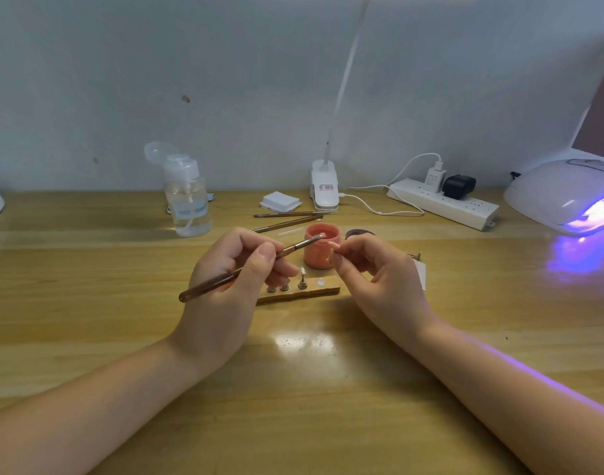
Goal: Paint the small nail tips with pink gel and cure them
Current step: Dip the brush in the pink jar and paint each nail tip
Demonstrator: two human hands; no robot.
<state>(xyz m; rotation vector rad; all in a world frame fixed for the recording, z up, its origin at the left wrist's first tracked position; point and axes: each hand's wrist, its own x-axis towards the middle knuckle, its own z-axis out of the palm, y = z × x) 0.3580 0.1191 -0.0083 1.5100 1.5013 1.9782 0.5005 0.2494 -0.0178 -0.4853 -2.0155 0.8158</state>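
Both hands pinch: left hand a brush, right hand a nail tip.

Wooden tabletop with glare patch, pale blue-grey wall behind, marked in spots; violet light spills at right.

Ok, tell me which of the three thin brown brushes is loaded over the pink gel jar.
The thin brown brush gripped by the left hand; its tip sits at the pink gel jar, while the other two brushes lie flat behind.
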